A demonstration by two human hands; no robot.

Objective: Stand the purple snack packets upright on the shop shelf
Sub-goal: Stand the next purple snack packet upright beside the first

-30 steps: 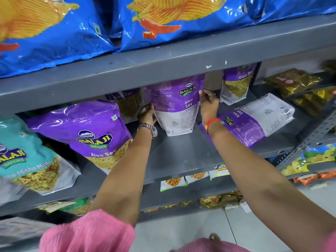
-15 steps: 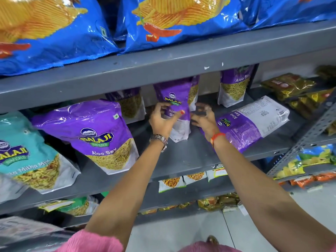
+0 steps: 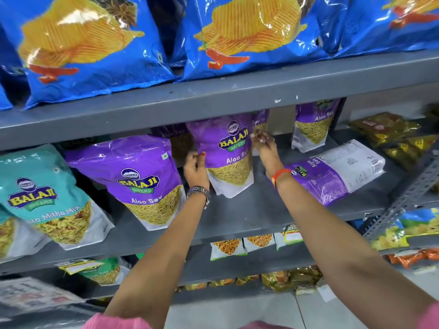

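A purple Aloo Sev packet stands upright on the grey middle shelf, front label facing me. My left hand pinches its left edge and my right hand grips its right edge. Another purple packet stands upright at the left front. Two more stand at the back: one to the right and one partly hidden behind the held packet. A further purple packet lies flat on its face at the right, back label up.
Blue chip bags fill the shelf above, whose grey edge hangs low over the packets. A teal Mitha Mix packet stands at the far left. Yellow-brown packets lie at the right. Smaller packets sit on lower shelves.
The held packet was turned around: its printed back faced me a second ago, now its front does. Both hands shifted along its edges as it turned.
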